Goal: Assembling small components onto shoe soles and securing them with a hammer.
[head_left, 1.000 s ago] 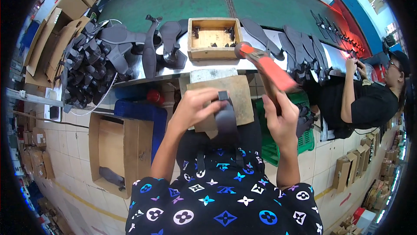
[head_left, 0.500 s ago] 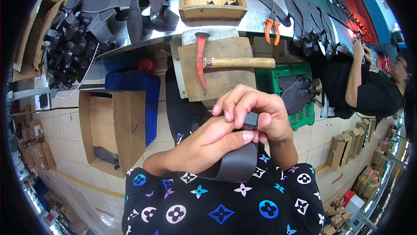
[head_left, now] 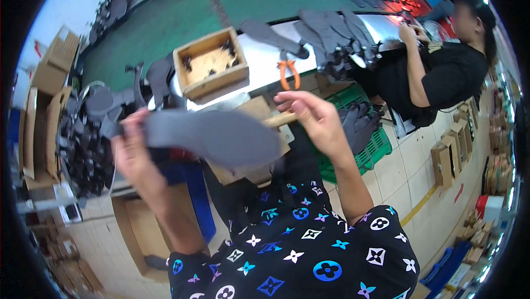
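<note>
Out to the left, my left hand is closed on the narrow end of a grey shoe sole. Motion blurs both, and the sole's broad end points right, toward my right hand. My right hand is raised with thumb and fingers apart and nothing seen between them. Just by its fingertips shows the wooden handle of a hammer; the sole hides the hammer's head. Beneath the sole lies a brown work board, mostly covered.
A wooden box with small dark parts stands on the metal bench, orange-handled pliers to its right. Many dark heeled soles pile up at left. A green crate holds more soles. A co-worker works at right.
My hands have parted: the left swung out left with the sole, the right moved up and opened. My view has turned, showing more of the green table beyond the bench.
</note>
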`<state>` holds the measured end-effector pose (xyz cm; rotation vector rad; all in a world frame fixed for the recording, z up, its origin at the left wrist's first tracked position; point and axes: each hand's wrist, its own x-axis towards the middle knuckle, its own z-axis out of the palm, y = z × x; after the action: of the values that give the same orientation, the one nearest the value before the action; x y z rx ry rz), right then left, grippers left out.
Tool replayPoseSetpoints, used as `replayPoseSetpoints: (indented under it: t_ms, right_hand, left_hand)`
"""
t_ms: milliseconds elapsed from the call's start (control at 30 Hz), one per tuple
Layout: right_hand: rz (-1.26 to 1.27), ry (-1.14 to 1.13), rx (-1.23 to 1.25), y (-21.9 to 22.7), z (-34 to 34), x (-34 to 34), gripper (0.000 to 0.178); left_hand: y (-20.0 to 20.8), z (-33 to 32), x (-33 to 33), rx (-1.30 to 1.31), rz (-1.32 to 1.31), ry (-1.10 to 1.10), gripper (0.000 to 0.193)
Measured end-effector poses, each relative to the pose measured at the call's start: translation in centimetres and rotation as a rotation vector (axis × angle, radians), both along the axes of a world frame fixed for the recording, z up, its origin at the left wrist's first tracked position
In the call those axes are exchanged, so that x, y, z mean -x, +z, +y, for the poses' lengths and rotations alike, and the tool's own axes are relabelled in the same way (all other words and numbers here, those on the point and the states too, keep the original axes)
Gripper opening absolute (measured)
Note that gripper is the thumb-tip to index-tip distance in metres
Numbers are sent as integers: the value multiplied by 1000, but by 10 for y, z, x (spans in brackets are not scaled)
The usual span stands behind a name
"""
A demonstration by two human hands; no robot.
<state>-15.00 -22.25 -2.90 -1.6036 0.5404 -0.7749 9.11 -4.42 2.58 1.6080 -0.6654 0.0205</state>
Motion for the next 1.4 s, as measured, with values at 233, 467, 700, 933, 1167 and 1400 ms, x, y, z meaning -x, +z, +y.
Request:
replayPoseSetpoints:
  t_ms: [233,467,700,933,1167,1400]
  right_hand:
    - [258,-769,454,-44,-176,76,29]
    - [317,-608,651,-35,-231,71,26]
    - [804,-211,935,-54,-226,49,18]
    - [300,-349,756,-30,-233,47,14]
    - [-549,-100,-338,55,-66,-58,22]
    - [-433,142,607,14,29,-65,70]
  left_hand:
    - [-16,-11,-149,-327,-437,548,44]
    - [-21,-25,-192,-445,-508,611,41]
    - [-24,-47,-212,-362,-444,544,43]
    - [-53,-61,-224,-405,-352,504,46]
    - [0,-71,-41,-267,-626,-102,108]
    - [-3,-18,33,-45,-630,22,53]
